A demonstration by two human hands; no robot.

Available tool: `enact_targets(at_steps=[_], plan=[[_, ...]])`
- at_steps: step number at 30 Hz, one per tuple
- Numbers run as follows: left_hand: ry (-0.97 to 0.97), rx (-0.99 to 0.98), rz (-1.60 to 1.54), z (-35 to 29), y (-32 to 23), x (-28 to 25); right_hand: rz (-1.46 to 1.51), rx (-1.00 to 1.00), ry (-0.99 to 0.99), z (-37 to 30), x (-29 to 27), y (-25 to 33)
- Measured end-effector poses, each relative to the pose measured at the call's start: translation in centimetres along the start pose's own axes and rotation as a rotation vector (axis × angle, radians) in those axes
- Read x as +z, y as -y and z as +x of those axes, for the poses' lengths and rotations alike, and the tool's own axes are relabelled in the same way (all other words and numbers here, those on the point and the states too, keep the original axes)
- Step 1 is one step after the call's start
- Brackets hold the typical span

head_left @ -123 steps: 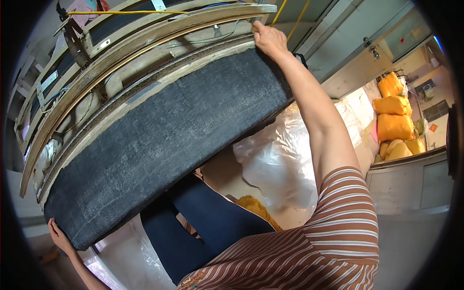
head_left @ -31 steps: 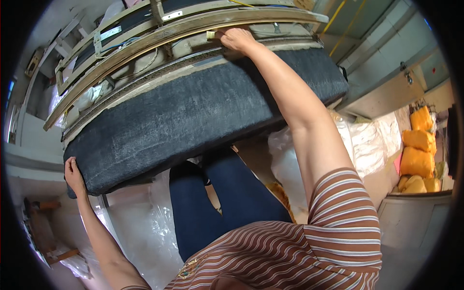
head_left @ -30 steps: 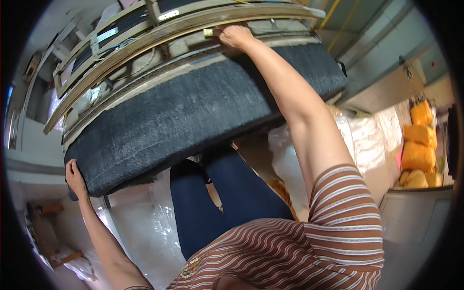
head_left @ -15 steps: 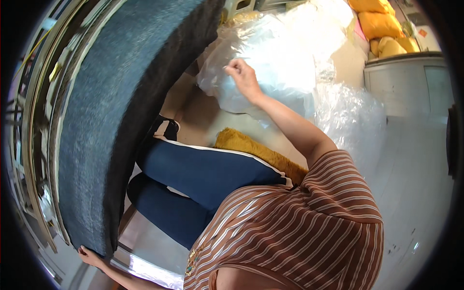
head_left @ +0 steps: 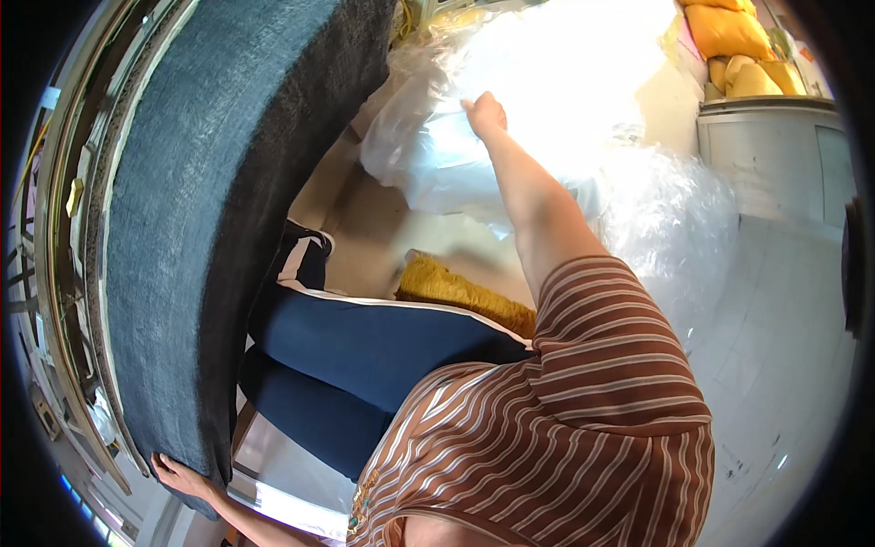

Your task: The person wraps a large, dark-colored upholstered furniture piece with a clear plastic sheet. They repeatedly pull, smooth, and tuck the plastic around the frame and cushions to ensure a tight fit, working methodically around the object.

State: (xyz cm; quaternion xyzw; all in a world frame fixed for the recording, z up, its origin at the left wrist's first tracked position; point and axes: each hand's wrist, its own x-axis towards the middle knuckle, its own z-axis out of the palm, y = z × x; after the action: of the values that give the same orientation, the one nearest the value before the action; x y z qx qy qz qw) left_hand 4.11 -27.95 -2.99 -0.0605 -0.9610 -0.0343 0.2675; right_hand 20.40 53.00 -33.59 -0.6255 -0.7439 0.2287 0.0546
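- Two bare hands show in the head view, well apart, with the dark upholstered piece [head_left: 210,201] running down the person's left side.
- Its upper end is cut off by the top of the view, and its underside cannot be seen.
- The left hand [head_left: 182,476] lies against the lower end of the piece, fingers on the cloth near its edge; whether they grip it cannot be told.
- The right hand [head_left: 488,114] is well away from the piece, to its right, raised at the end of an outstretched arm, fingers drawn in narrow.
- Behind that hand spreads clear plastic sheeting [head_left: 437,150], washed out by glare, so whether the hand touches it or pinches anything cannot be made out.
- Along the far side of the piece, a wooden rail [head_left: 58,237] bends with the lens and fades into the dark rim; the parts beyond it are hard to sort out.
- A mustard plush bundle [head_left: 460,290] is partly hidden behind the person's navy trousers [head_left: 392,342].
- Orange cushions [head_left: 726,34] are cut off at the top, above a pale cabinet [head_left: 770,159].
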Motion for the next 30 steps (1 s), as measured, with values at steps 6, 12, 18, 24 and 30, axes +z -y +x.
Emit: enact_targets(at_steps=[6,12,18,24,30], plan=[[-0.033,0.048,0.030,0.6,-0.7,0.6,0.535,0.160,0.066,1.4,-2.1,-7.7],[-0.012,0.093,0.075,1.5,0.4,1.3,1.568,0.643,0.081,5.5,-8.4,-13.7],[-0.106,0.296,-0.407,1.3,-23.0,-2.9,0.414,-0.389,0.090,-0.9,-17.9,-8.6],[0.154,0.669,-1.018,-2.0,-35.6,-2.1,0.970,-0.320,0.541,-8.9,-27.0,0.0],[0.918,0.288,-1.817,-6.3,-49.1,-5.3,0.983,-0.823,0.710,-20.9,-25.7,9.3]])
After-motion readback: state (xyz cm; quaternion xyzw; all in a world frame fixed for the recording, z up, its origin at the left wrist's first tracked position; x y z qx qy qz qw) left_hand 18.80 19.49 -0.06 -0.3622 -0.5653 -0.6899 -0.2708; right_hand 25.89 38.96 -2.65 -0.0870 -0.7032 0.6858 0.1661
